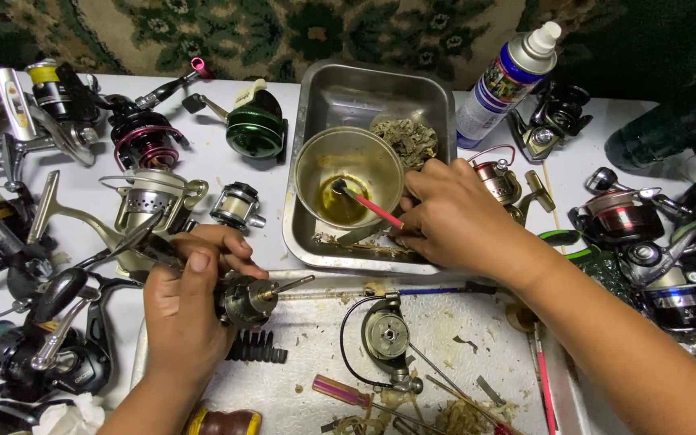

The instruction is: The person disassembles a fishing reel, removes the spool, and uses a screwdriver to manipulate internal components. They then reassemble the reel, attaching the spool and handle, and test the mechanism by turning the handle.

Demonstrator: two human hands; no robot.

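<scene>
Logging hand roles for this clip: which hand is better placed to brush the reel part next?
Probably the right hand: it holds the red-handled brush, bristles in the bowl of liquid. The left hand grips the reel part.

Reel body and red-handled brush in hand

A dark metal reel body [245, 300] with a bare shaft pointing right lies level over the surface's front-left part; a thin red-handled brush [370, 207] slants down-left, its dark tip in the oily yellow bowl [349, 176] inside the steel tray [316, 242].
</scene>
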